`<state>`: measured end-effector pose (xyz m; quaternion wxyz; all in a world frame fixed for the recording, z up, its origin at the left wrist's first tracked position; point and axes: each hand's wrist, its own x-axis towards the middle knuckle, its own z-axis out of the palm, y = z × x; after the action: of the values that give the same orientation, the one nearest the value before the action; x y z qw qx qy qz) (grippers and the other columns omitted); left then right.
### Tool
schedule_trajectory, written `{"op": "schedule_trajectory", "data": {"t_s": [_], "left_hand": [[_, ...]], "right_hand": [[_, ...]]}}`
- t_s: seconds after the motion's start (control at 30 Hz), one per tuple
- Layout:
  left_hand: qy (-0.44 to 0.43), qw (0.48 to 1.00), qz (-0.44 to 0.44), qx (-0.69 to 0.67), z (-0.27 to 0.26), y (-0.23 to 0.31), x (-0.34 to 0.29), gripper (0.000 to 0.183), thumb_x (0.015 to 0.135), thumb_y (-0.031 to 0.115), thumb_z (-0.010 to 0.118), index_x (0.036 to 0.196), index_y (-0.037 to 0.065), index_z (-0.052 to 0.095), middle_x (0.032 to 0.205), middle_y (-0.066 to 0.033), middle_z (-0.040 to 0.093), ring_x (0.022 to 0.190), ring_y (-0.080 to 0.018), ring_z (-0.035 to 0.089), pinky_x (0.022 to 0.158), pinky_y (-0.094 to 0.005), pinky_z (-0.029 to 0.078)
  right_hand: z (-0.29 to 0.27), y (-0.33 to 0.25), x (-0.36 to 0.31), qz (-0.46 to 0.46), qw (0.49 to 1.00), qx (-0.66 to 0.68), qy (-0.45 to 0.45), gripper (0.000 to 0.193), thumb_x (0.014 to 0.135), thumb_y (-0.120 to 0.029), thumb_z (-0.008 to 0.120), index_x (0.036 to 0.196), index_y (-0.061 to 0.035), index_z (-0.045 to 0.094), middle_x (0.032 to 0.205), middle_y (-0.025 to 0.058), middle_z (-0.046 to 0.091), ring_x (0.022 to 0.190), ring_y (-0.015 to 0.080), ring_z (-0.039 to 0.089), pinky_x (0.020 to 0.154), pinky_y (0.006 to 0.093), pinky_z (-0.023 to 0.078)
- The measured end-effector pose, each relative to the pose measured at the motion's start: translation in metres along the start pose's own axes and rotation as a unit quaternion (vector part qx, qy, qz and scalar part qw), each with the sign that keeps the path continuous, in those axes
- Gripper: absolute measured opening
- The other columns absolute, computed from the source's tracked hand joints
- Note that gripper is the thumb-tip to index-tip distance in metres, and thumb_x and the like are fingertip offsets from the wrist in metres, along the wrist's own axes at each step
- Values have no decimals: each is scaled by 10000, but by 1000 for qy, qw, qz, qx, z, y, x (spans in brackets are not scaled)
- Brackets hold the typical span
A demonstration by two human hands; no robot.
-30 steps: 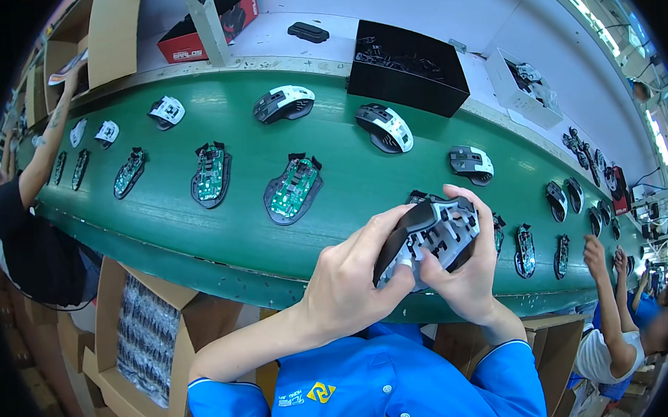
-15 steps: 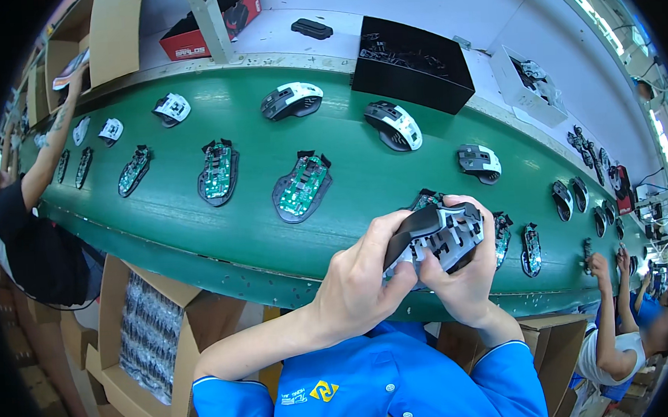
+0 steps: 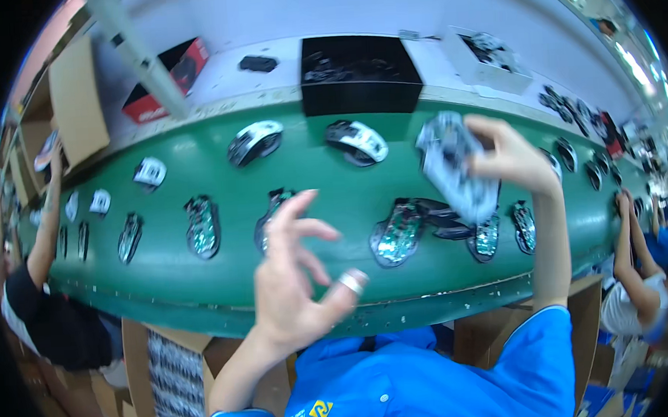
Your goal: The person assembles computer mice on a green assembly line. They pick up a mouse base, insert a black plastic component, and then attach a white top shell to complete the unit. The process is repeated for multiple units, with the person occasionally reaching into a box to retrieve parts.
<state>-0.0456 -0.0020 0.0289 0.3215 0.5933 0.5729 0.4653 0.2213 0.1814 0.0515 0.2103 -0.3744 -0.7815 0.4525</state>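
The right hand (image 3: pixel 509 161) has its grip closed on a pale, partly built mouse (image 3: pixel 448 161), fingers curled over the far edge and thumb on the near side. The mouse hangs tilted, nose down, in the air above the belt (image 3: pixel 309 172) and touches nothing else.

The left hand (image 3: pixel 297 290) is empty. Its grip is open, fingers spread and loosely bent, with a pale wrap on the thumb tip (image 3: pixel 351 281). It floats nearer the body and well apart from the mouse.

As a judgement, this looks like the carrying step: the mouse is off the belt, held one-handed between pick-up and set-down. Any set-down would call for a free patch of belt, with the mouse levelled first, since the slots just under it are taken.

Below the mouse lie two open bases with green boards showing, one (image 3: pixel 395 241) to its left and one (image 3: pixel 488 240) almost straight beneath. Further back two white-topped mice (image 3: pixel 357 141) rest on the belt, and a black box (image 3: pixel 357 75) stands behind them. Other workers' arms reach in at both ends.
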Motion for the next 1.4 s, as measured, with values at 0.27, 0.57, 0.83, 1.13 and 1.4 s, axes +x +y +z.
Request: {"op": "schedule_trajectory", "data": {"t_s": [0.27,0.57,0.83,1.13,1.4], "left_hand": [[-144,870,311,355,144,-51,142,548,693,170,658,1191,16,488,1178,-177,500,1143,-338,442,874,-446,452],[-320,746,358,462,209,-65,222,470,673,129,667,1127,161,549,1188,-63,535,1149,-266,441,901,-419,399],[-27,912,193,361,167,-68,207,782,601,387,760,1207,-20,477,1084,-188,534,1031,-331,451,853,-421,393],[-96,942,120,298,191,-88,225,724,562,415,790,1069,-44,550,1034,-188,562,1017,-320,476,816,-424,420],[-176,953,-147,-197,73,-5,134,711,694,289,724,1237,-6,371,943,-34,487,608,-48,413,428,-193,287]], "right_hand": [[-70,191,-4,50,735,-629,248,506,638,-74,691,1107,-66,502,997,126,467,936,306,522,619,391,538],[20,73,-58,-133,911,-390,-8,309,688,-181,713,956,-82,596,1003,68,582,919,272,557,771,378,488],[57,90,-72,-212,852,-476,-38,458,710,-265,685,1075,-8,580,1066,97,552,979,237,504,837,386,412],[65,98,-72,-209,859,-467,-24,476,695,-164,635,1121,36,562,1093,128,553,975,254,520,835,413,432],[65,101,-80,-230,805,-546,-28,390,744,-103,565,1112,24,568,1035,116,552,940,239,534,830,393,436]]}}
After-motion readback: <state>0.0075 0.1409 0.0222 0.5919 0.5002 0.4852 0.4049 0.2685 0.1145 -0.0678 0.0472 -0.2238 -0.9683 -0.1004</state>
